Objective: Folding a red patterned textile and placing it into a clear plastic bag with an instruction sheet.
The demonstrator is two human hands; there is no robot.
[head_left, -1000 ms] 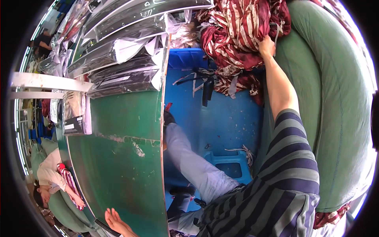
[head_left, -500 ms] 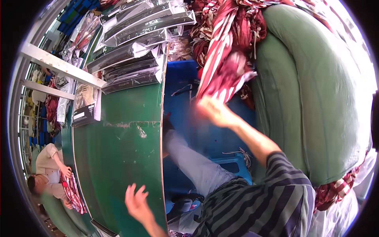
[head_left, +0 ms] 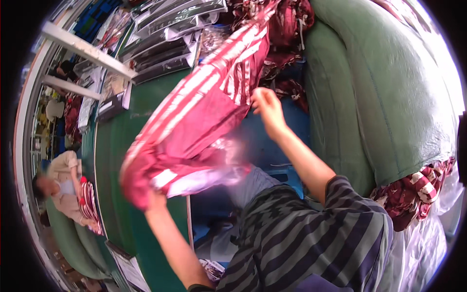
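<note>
Head view: a crowded workshop w/ a green bench point(head_left: 146, 160) on our left, stacks of bagged flat packs point(head_left: 170, 29) at its far end, a blue floor point(head_left: 272, 141) below, and a big green sack point(head_left: 389, 87) on our right. Another person point(head_left: 61, 185) sits off at the far left edge.

We hold a red-and-white striped garment point(head_left: 194, 121) up in the air, over the gap betw. bench and sack. Our left hand point(head_left: 155, 199) is closed on its lower end; fingers are mostly hidden in cloth. Our right hand point(head_left: 267, 104) is closed on the edge of the garment's upper part, pinch grip as far as blur allows. More striped garments point(head_left: 287, 29) lie heaped beyond.

Progress, as we judge it: garment is lifted out and partly spread, not yet laid on the bench; the heap is left to do.
</note>
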